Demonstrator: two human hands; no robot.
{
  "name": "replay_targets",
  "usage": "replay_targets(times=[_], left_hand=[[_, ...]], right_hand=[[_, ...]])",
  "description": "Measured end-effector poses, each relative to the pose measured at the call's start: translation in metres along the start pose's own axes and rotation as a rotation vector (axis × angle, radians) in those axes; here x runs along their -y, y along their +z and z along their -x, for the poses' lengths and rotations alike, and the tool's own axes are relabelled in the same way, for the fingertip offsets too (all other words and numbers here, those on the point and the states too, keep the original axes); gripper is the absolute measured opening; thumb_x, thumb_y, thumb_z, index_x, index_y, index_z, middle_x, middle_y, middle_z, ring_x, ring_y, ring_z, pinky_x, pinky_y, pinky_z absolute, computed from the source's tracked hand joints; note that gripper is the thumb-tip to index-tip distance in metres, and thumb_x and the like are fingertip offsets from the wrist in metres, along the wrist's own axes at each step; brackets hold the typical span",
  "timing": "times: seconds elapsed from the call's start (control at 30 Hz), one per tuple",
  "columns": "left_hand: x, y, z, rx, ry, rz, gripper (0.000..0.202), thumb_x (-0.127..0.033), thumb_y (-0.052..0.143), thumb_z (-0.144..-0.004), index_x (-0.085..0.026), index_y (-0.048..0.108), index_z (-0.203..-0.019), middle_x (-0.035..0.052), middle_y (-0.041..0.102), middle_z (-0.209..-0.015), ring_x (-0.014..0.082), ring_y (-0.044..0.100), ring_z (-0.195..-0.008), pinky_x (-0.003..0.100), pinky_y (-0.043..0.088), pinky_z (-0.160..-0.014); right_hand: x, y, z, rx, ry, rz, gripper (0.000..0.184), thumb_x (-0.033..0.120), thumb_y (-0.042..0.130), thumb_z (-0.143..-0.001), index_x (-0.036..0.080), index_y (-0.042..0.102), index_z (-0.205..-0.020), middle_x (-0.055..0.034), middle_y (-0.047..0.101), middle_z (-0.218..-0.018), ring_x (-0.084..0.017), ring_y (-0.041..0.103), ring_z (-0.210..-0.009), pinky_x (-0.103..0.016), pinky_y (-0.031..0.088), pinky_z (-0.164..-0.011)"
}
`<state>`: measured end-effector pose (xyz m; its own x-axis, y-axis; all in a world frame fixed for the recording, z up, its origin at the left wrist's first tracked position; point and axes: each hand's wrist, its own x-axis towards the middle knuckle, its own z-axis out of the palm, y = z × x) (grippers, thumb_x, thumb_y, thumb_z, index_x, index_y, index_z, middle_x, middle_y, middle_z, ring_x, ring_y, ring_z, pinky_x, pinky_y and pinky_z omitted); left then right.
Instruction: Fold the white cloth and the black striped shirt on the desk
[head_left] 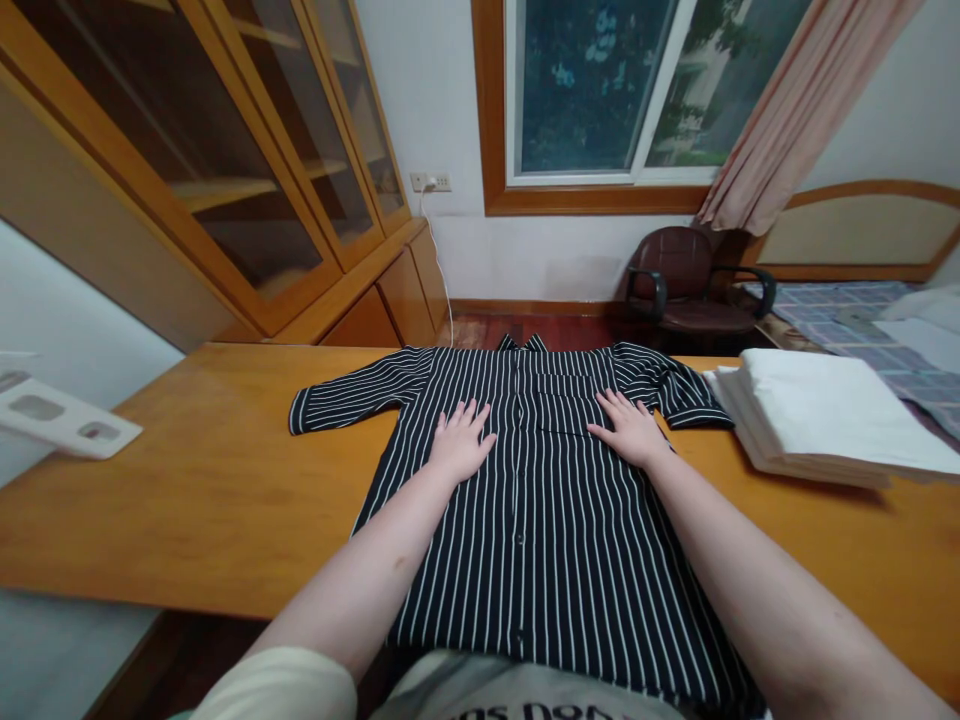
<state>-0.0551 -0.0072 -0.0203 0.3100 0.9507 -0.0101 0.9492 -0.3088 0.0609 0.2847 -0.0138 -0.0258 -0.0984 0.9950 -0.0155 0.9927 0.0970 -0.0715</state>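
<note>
A black shirt with white stripes [517, 500] lies spread out, buttoned front up, on the wooden table [247, 480]. Its collar is at the far edge and its hem hangs toward my body. Both short sleeves stretch out to the sides, the right one partly creased. My left hand [460, 442] rests flat on the left chest of the shirt with fingers spread. On the other side, my right hand [630, 428] lies flat over the chest pocket area, fingers apart. Neither hand grips the cloth.
A stack of folded white cloth [817, 415] sits on the table's right, close to the right sleeve. At the left edge is a white plastic object [67, 420] with cut-outs. Beyond stand a glass-door cabinet [300, 180], an office chair [686, 280] and a bed [847, 310].
</note>
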Motion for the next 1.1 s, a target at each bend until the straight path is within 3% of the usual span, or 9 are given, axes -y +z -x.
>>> replay_targets(times=[0.7,1.1], left_hand=[[-0.007,-0.006,0.038,0.032,-0.022,0.019,0.060,-0.055,0.026,-0.090,-0.031,0.020,-0.145,0.0019,0.020,-0.152,0.0243,0.014,-0.140,0.051,0.013,-0.111],[-0.008,0.000,0.054,0.017,-0.013,0.027,0.060,-0.055,0.024,-0.091,-0.032,0.019,-0.145,0.0015,0.019,-0.153,0.0246,0.014,-0.140,0.051,0.011,-0.111]], right_hand=[[0.011,0.000,0.036,0.008,0.017,-0.008,0.077,0.068,0.023,-0.084,0.021,0.024,-0.146,-0.0052,0.020,-0.152,-0.024,0.015,-0.140,-0.049,0.012,-0.111],[0.017,-0.002,0.050,0.013,0.049,-0.003,0.076,0.068,0.022,-0.085,0.022,0.023,-0.146,-0.0049,0.019,-0.152,-0.023,0.016,-0.139,-0.048,0.011,-0.111]])
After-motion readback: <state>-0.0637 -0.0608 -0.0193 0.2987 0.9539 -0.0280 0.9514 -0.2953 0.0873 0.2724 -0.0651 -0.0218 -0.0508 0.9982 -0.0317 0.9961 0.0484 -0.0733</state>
